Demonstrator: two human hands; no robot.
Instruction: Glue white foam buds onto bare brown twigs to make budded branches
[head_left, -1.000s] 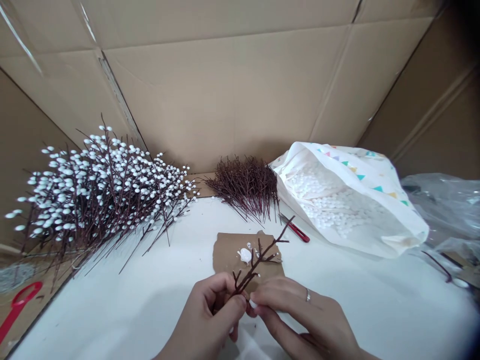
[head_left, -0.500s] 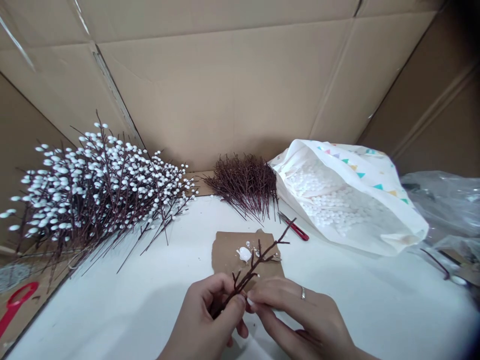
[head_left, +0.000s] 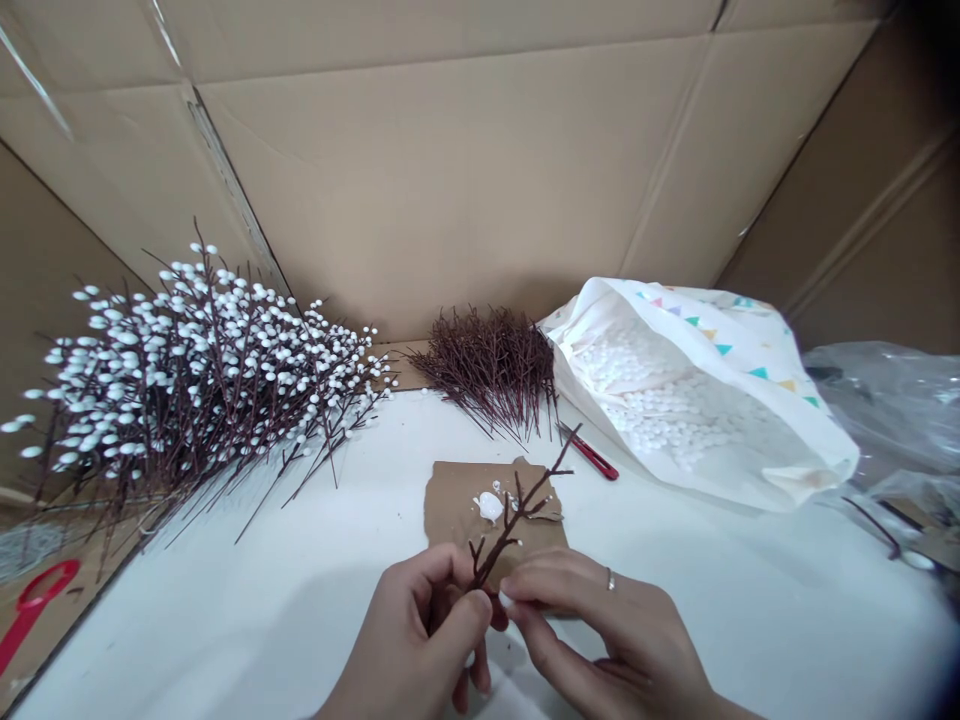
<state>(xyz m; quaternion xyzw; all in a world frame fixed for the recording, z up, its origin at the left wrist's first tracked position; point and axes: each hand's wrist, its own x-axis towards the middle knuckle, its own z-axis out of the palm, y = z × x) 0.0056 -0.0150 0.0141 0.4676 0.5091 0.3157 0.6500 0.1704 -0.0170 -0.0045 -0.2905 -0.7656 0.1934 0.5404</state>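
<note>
My left hand [head_left: 431,635] is closed around a brown artificial twig [head_left: 517,515], which slants up and to the right with several bare side shoots. Between the thumb and forefinger of my right hand [head_left: 600,625] is a small white berry [head_left: 505,599], held against the twig close to my left fingertips. Just beyond lies a torn piece of cardboard [head_left: 450,500] carrying a blob of white glue [head_left: 489,506]. My fingers hide the lower part of the twig. Another bit of white shows under my left thumb.
At left lies a heap of twigs with white berries [head_left: 202,370]. Bare brown twigs [head_left: 487,365] are bunched at the back. An open bag [head_left: 750,340] of white berries is at right, near a red utility knife [head_left: 592,455]. A red ring-ended tool [head_left: 37,600] lies far left.
The twig has tilted a little more upright, its tip shifting left. My right fingers stay pinched on the berry at the twig, and both hands have barely moved.
</note>
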